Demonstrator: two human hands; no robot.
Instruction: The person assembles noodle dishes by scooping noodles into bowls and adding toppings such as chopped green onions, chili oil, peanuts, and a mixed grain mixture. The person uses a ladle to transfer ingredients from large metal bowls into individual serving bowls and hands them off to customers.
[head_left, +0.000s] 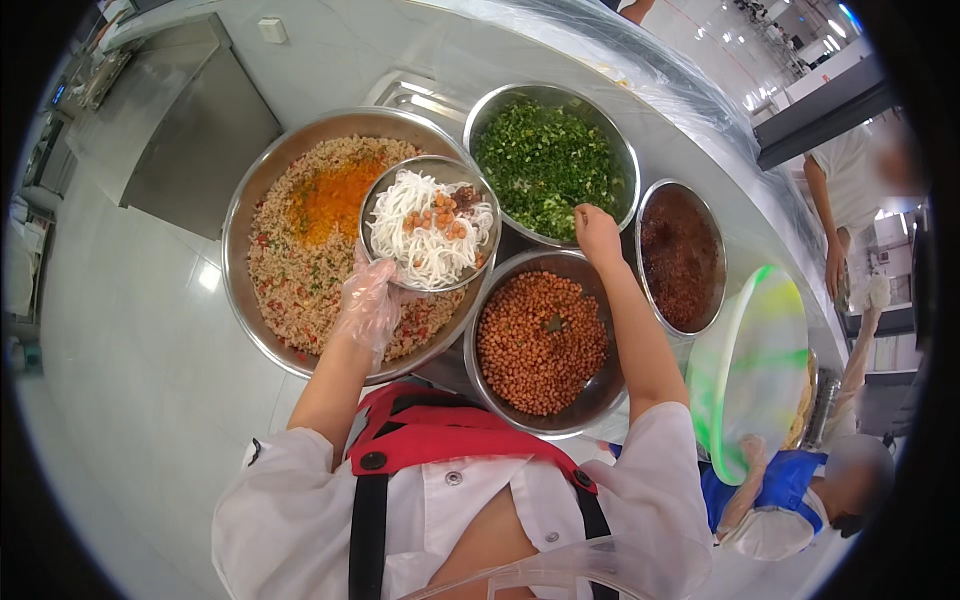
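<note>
My left hand (368, 298), in a clear plastic glove, grips the near rim of a small metal bowl (376, 253). White noodles (415, 225) fill it, topped with orange-brown beans or nuts and a dark red-brown sauce. The small bowl hangs over a large metal basin (240, 290) of pale minced filling with red bits and an orange-yellow powder patch. My right hand (598, 235) is over the near edge of a metal bowl of chopped greens (545, 160). Its fingers are pinched together at the greens; what lies between them is hidden.
A bowl of orange-brown beans or nuts (540, 340) stands in front of me. Right of it are a bowl of dark red-brown sauce (682, 260) and a large green-and-white translucent basin (750, 370), touched by a co-worker's gloved hand (752, 455). A metal cabinet (200, 130) stands left.
</note>
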